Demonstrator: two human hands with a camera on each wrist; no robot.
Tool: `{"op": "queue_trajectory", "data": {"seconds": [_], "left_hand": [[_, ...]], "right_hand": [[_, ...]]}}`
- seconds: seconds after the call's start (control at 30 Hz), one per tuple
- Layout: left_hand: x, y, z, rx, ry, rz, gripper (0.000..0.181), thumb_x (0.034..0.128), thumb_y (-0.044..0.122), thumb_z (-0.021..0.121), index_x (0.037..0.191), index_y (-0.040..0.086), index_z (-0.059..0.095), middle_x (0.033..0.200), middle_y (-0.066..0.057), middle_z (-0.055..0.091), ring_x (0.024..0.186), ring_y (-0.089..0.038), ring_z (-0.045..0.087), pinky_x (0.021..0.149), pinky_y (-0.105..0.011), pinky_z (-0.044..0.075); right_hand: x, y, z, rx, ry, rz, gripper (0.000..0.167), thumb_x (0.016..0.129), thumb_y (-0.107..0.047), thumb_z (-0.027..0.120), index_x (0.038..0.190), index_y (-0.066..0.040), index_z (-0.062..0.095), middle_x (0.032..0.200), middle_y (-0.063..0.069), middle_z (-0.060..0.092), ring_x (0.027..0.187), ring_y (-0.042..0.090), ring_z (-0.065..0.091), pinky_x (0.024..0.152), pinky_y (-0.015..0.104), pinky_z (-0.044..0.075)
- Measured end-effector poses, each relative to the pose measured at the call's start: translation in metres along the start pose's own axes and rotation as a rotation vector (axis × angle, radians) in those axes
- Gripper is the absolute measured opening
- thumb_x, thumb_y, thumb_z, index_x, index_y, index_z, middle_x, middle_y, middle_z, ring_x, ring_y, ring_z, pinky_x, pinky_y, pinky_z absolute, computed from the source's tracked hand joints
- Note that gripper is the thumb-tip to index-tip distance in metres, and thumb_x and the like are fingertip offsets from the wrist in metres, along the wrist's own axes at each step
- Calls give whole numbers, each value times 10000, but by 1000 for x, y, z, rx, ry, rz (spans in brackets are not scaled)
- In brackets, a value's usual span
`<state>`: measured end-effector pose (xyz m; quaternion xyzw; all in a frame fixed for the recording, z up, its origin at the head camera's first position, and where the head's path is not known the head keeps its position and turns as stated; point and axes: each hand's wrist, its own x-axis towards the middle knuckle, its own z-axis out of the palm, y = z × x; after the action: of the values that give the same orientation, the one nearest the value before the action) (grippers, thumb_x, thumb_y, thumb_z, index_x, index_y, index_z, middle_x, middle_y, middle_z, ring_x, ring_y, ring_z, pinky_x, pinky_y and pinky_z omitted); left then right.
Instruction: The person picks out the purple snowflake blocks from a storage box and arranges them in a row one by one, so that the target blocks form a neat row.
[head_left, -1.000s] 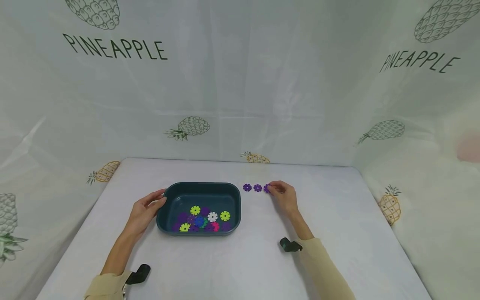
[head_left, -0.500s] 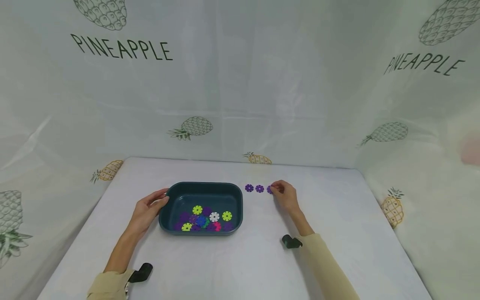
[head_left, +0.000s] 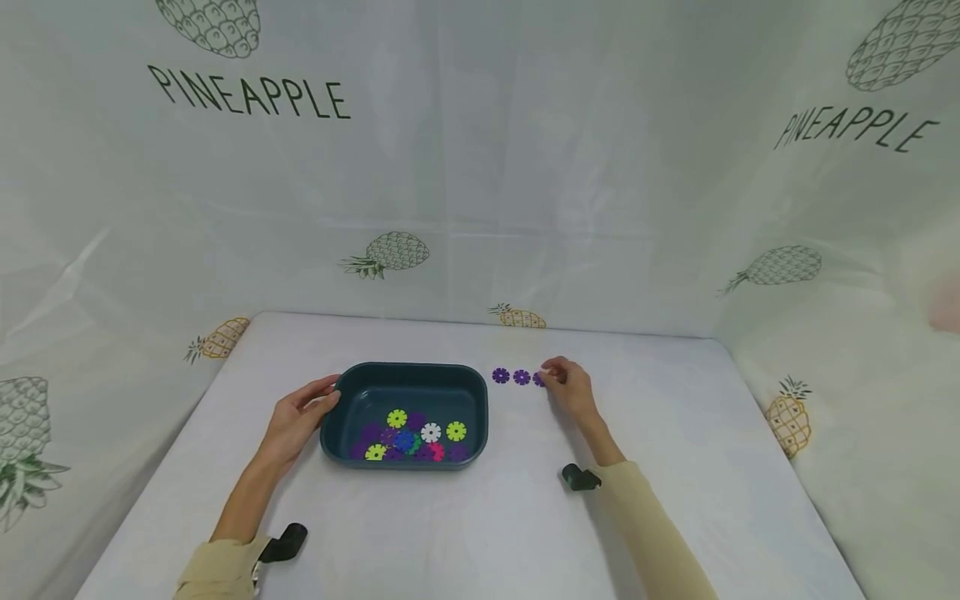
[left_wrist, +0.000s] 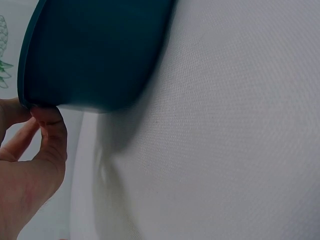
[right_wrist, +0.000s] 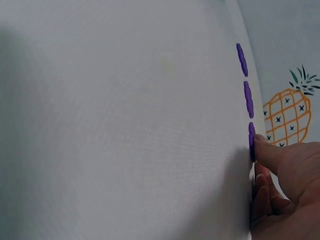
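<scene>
A dark teal rectangular tray (head_left: 405, 375) stands on the white table. My left hand (head_left: 296, 423) grips its left rim; in the left wrist view the thumb and fingers (left_wrist: 49, 120) pinch the tray's edge. Inside the tray, snowflake discs in yellow, white, blue, purple, green and pink-red gather mostly along the near side. To the tray's right, two purple snowflake discs, the left one (head_left: 500, 376) and the middle one (head_left: 522, 377), lie flat in a row with a third purple snowflake disc (right_wrist: 252, 142). My right hand (head_left: 572, 390) holds that third disc at its edge, fingertips partly covering it.
The white table (head_left: 480, 533) has its back edge against a white curtain (head_left: 480, 167) printed with pineapples. The curtain also rises at both sides. A black wrist-camera piece (head_left: 285, 543) sits at the left cuff and another (head_left: 580, 477) at the right cuff.
The whole head view has drifted slightly. My right hand stays at the third purple snowflake disc, which has shifted only a little beside the middle one. My left hand keeps its grip on the tray.
</scene>
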<state>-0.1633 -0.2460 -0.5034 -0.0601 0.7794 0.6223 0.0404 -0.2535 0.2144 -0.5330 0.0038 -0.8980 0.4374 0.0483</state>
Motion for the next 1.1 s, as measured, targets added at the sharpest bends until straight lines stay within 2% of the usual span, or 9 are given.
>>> {"op": "queue_trajectory", "data": {"seconds": [0.23,0.33,0.47,0.7,0.87,1.1], "left_hand": [[0,0,1,-22,-8,10,582,1047,345,617,1530,56,469,1403,-167,488,1048,-58,579,845,-158,515],[0,0,2,-16,-8,11,585,1046,346,618,1530,53,469,1400,-165,491,1042,-48,576,842,-153,513],[-2,3,1,-10,0,14,588,1045,351,619,1528,49,471,1399,-167,489,1034,-37,574,839,-143,507],[-2,2,0,-5,-1,7,599,1045,354,619,1536,52,460,1420,-166,484,1056,-31,581,850,-135,506],[-2,0,-2,-8,-1,4,591,1049,343,614,1539,53,457,1437,-167,478,1071,-23,583,852,-130,506],[0,0,-1,-15,-1,13,598,1044,345,622,1534,43,461,1430,-172,484,1041,14,588,843,-135,511]], "right_hand": [[-3,-1,-4,10,19,24,192,1021,-118,648,1149,20,682,1063,170,655,990,294,612,874,397,496],[-6,-5,-8,32,14,7,201,1032,-112,625,1173,24,672,1094,185,649,1030,316,618,908,429,511],[-10,-18,-13,36,-3,-72,186,1020,-78,631,1165,33,669,1090,193,653,1025,331,634,913,459,533],[-17,-49,-10,-3,-64,-236,138,1004,-57,656,1116,17,687,1023,133,692,947,265,647,865,407,563],[-26,-73,-2,-8,-156,-359,155,996,-50,671,1132,23,680,1025,108,696,930,232,647,866,368,578],[-36,-99,9,-25,-315,-461,233,984,-65,696,1203,9,663,1137,141,687,1021,247,664,928,379,566]]}}
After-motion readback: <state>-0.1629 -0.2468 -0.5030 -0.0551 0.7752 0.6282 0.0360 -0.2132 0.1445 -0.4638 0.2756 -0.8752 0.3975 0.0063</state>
